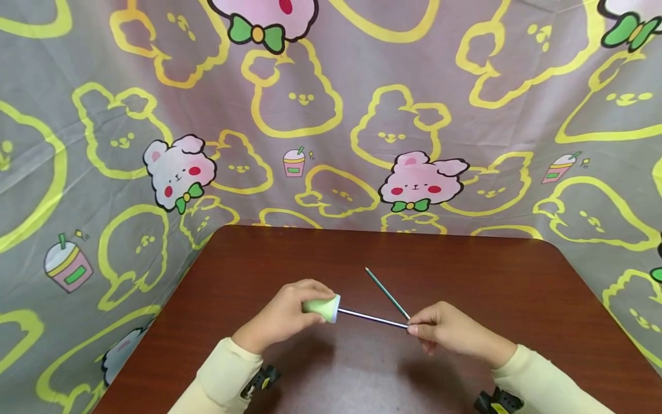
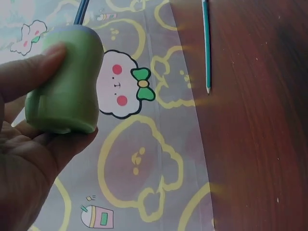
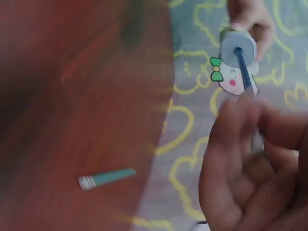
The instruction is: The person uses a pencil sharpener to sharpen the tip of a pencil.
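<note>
Left grip (image 1: 287,310) wrapped round the green sharpener (image 1: 320,309), spread only to its width; right grip (image 1: 450,330) has the blue pencil (image 1: 369,316) near its outer end, thumb and fingers pinched with next to no gap. Sharpener is held up off the surface (image 1: 289,259), tipped on its side, pale end toward the right grip, pencil running straight between the two. Head view gives the whole layout but not the entry point; right wrist shows it: pencil goes into a dark hole (image 3: 237,50) in the sharpener's pale face. Left wrist shows the waisted body and wide base, thumb on one side, fingers behind, pencil cut off at the frame edge. Teal pencil (image 1: 387,292) lies loose on the surface; in the head view its near end meets the right fingers' outline, but right wrist shows it apart from the hand, with a white banded butt (image 3: 87,183). Left wrist has its sharpened tip (image 2: 209,90). Right wrist is blurry, fingertip contact hard to read. Surface is dark red-brown wood, far corners rounded, glare at the near side, shadows under both hands. Grey cloth (image 1: 320,155) behind and at both sides, yellow bear outlines, bunny heads with green bows, drink cups
</note>
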Tool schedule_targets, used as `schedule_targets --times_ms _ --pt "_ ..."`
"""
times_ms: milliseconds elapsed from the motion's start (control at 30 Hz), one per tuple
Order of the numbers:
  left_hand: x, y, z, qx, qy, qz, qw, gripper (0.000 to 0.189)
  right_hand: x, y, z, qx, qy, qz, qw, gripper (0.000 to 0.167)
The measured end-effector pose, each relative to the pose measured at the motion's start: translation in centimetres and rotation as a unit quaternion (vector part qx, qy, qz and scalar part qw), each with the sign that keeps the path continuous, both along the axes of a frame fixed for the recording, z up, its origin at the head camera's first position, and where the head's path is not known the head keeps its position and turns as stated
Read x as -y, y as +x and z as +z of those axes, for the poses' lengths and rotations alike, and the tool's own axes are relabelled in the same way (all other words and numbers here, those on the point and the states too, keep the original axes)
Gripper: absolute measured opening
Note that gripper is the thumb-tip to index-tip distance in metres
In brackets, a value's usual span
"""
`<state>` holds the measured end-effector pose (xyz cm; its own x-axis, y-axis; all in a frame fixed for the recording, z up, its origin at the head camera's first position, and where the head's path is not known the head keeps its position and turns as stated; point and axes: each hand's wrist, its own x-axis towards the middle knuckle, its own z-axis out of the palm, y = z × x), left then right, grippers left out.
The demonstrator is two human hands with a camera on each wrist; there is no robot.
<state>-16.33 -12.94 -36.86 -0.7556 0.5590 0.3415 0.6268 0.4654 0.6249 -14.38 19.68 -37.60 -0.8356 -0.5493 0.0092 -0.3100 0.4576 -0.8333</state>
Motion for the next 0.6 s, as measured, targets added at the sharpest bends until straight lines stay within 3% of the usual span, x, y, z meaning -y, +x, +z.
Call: schedule_targets --times_ms 33,67,100,133,200,233,267,300,333,367,400,433,467,500,533,567,600 --pt "0.1 0.0 0.0 0.009 0.006 0.003 0.9999 0.037 0.1 0.1 -0.2 -0.085 0.023 -0.003 0.9961 0.019" --pt "0.2 -0.1 -0.1 0.018 0.014 0.007 0.9997 0.037 0.2 0.2 -0.4 -0.185 0.05 -0.013 0.9815 0.023" --pt "0.3 -0.2 -0.1 0.028 0.024 0.01 0.9993 0.036 0.3 0.3 -0.6 -0.29 0.074 -0.031 0.9537 0.025" --pt "0.4 -0.2 -0.1 0.035 0.033 0.014 0.9987 0.037 0.4 0.3 -0.8 -0.39 0.092 -0.051 0.9146 0.027" --pt "0.6 -0.3 -0.1 0.043 0.049 0.018 0.9977 0.038 0.7 0.3 -1.3 -0.556 0.102 -0.082 0.8209 0.032" --pt "0.7 -0.3 -0.2 0.04 0.054 0.016 0.9976 0.038 0.8 0.2 -1.4 -0.609 0.099 -0.089 0.7817 0.036" --pt "0.7 -0.3 -0.2 0.037 0.059 0.013 0.9975 0.038 0.9 0.1 -1.5 -0.641 0.091 -0.093 0.7563 0.039" --pt "0.7 -0.3 -0.2 0.033 0.063 0.009 0.9974 0.039 1.0 0.1 -1.6 -0.659 0.082 -0.096 0.7414 0.038" --pt "0.7 -0.3 -0.3 0.02 0.064 0.005 0.9978 0.039 1.0 0.1 -1.7 -0.662 0.077 -0.098 0.7392 0.038" --pt "0.7 -0.3 -0.3 0.016 0.064 0.0 0.9978 0.038 1.0 0.2 -1.8 -0.65 0.075 -0.098 0.7503 0.039" --pt "0.6 -0.2 -0.3 0.011 0.063 -0.003 0.998 0.038 1.0 0.4 -1.7 -0.621 0.072 -0.095 0.7749 0.034" --pt "0.5 -0.2 -0.3 0.01 0.06 -0.006 0.9982 0.038 1.0 0.6 -1.5 -0.567 0.074 -0.085 0.8162 0.029" --pt "0.4 -0.1 -0.3 0.015 0.053 -0.005 0.9985 0.037 0.9 0.7 -1.3 -0.482 0.068 -0.066 0.8712 0.026" --pt "0.4 0.0 -0.3 0.014 0.045 -0.005 0.9989 0.037 0.7 0.8 -1.0 -0.373 0.053 -0.036 0.9255 0.025" --pt "0.3 0.0 -0.2 0.014 0.037 -0.005 0.9992 0.037 0.6 0.8 -0.7 -0.252 0.032 -0.014 0.967 0.023" --pt "0.2 0.1 -0.2 0.021 0.027 -0.003 0.9994 0.037 0.5 0.8 -0.4 -0.139 0.011 -0.004 0.9902 0.021" --pt "0.2 0.2 -0.2 0.022 0.019 -0.002 0.9996 0.036 0.4 0.7 0.0 -0.045 0.001 -0.005 0.999 0.019"
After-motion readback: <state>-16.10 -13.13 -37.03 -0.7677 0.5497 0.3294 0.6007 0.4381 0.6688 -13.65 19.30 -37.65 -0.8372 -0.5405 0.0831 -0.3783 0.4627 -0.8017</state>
